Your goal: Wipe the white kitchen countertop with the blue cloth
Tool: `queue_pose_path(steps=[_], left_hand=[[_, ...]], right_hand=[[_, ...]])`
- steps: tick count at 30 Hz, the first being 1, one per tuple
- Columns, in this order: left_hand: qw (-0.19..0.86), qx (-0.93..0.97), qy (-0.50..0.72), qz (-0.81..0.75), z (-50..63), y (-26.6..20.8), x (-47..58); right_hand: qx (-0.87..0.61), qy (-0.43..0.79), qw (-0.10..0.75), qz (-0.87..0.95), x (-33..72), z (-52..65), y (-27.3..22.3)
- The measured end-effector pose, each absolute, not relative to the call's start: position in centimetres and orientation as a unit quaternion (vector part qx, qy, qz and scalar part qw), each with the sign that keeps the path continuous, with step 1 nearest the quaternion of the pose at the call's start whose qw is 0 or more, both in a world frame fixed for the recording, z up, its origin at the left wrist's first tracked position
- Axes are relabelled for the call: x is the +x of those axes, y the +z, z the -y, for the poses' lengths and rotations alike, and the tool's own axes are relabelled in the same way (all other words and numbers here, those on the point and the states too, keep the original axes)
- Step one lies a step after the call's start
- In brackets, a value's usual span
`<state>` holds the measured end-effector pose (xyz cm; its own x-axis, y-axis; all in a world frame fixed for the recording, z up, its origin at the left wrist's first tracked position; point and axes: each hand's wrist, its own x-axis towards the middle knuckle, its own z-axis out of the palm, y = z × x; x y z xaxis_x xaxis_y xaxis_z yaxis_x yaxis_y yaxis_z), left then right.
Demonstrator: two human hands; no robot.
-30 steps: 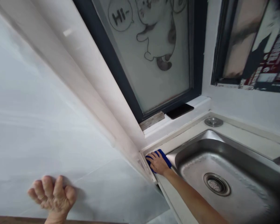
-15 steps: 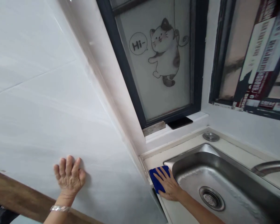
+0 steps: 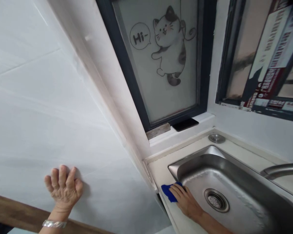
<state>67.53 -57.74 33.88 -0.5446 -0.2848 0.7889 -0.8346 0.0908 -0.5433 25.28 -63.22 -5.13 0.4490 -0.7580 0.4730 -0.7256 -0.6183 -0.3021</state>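
Evidently your right hand (image 3: 187, 202) has drawn the blue cloth (image 3: 169, 192) nearer to you along the pale counter strip (image 3: 161, 170) at the left of the steel sink (image 3: 234, 182); a second ago it was pressed into the far corner by the wall, half a second ago it lay flat about midway, and now it is bunched just beside the sink's near left rim; I judge that the far part of that strip has had its pass and the near stretch is what the wipe now covers. Your right hand lies palm down on the cloth, fingers together and slightly curled, pressing it to the counter rather than pinching it; only the cloth's left part shows beyond your fingertips. Your left hand (image 3: 63, 188) is braced on the white wall (image 3: 51, 113) well to the left, palm flat, fingers loosely spread and a little bent, holding nothing; a silver bracelet (image 3: 54, 224) sits on that wrist. Farther off, a dark phone (image 3: 185, 124) rests on the sill under the frosted window with the cat sticker (image 3: 169, 45); a tap spout (image 3: 280, 169) reaches in from the right.
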Motion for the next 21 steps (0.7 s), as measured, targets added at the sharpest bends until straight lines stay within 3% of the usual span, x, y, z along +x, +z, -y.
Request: queue_pose_path(steps=[5, 8, 14, 21], left_hand=[[0.251, 0.407, 0.548, 0.686, 57.8, 33.4, 68.1], [0.246, 0.41, 0.56, 0.677, 57.9, 33.3, 68.3], [0.243, 0.397, 0.565, 0.681, 58.0, 33.4, 68.3], [0.24, 0.421, 0.558, 0.673, 57.8, 33.1, 68.7]], right_hand=[[-0.681, -0.46, 0.252, -0.512, 27.4, 68.0, -1.6], [-0.666, -0.46, 0.332, -0.485, 30.6, 69.8, 0.7], [-0.739, -0.362, 0.357, -0.442, 36.0, 69.8, 1.0], [-0.764, -0.262, 0.315, -0.499, 36.7, 73.9, 1.4]])
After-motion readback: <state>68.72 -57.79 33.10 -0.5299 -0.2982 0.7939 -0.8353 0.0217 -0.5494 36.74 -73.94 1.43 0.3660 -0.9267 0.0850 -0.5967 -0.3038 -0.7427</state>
